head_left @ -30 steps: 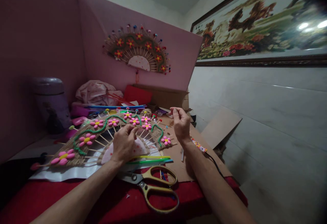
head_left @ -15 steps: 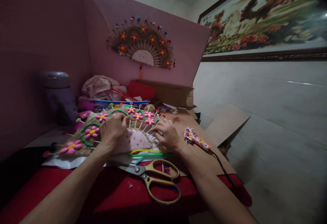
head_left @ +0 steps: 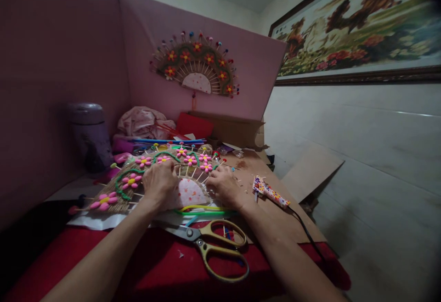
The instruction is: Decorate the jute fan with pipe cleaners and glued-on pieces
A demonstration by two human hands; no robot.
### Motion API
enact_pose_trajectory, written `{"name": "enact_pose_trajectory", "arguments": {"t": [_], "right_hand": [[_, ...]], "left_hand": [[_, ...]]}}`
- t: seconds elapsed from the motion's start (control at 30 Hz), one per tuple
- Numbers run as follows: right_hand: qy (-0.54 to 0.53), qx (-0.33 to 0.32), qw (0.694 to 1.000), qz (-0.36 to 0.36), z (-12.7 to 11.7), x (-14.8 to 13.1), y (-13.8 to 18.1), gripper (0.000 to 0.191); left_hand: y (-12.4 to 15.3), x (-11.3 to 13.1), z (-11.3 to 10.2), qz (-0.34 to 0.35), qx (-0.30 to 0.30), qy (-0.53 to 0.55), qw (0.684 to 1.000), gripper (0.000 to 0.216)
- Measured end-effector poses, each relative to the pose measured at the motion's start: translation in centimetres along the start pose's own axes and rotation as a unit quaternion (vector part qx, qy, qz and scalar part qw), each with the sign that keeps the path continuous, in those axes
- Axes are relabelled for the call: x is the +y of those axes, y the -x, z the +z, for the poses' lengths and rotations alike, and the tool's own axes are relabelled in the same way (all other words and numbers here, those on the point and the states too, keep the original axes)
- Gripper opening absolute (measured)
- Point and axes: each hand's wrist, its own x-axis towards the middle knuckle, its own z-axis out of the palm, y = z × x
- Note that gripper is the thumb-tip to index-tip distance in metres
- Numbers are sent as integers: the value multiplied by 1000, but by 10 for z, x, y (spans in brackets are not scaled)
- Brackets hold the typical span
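Observation:
A half-round craft fan (head_left: pixel 113 185) lies on the table, made of twine-wrapped sticks with pink clay flowers, green fuzzy stems and bead-tipped ends. At its centre is a white half-circle with pinkish spots (head_left: pixel 191 192). My left hand (head_left: pixel 160 180) is closed over the fan's middle, its fingertips hidden behind the knuckles. On the fan's right part, my right hand (head_left: pixel 225 185) has its fingers curled in at the sticks. Yellow and green fuzzy stems (head_left: pixel 203 210) lie below the half-circle. Nearer me, large scissors (head_left: pixel 206 240) with gold handles rest partly spread.
A flower-patterned glue gun (head_left: pixel 270 192) with a black cord lies right on cardboard (head_left: pixel 275 224). A purple tumbler (head_left: pixel 90 137) stands left. Behind are crumpled pink cloth (head_left: pixel 144 122), red paper (head_left: pixel 195 125) and blue sticks. Another fan (head_left: pixel 196 65) hangs on the pink board.
The whole view has shifted slightly, with everything appearing a little lower and farther right. Both hands stay at nearly the same places on the fan.

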Motion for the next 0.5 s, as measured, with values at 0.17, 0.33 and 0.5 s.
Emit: {"name": "enact_pose_trajectory", "arguments": {"t": [0.17,0.33,0.5], "right_hand": [[9,15,1000,11,2,2,-2,12],[29,42,999,10,-3,0,-4,15],[55,69,996,16,-7,2,-6,14]], "left_hand": [[0,1,-1,-17,1,36,999,28],[-2,0,-4,-27,35,62,997,31],[-3,0,-4,-17,68,97,993,30]]}}
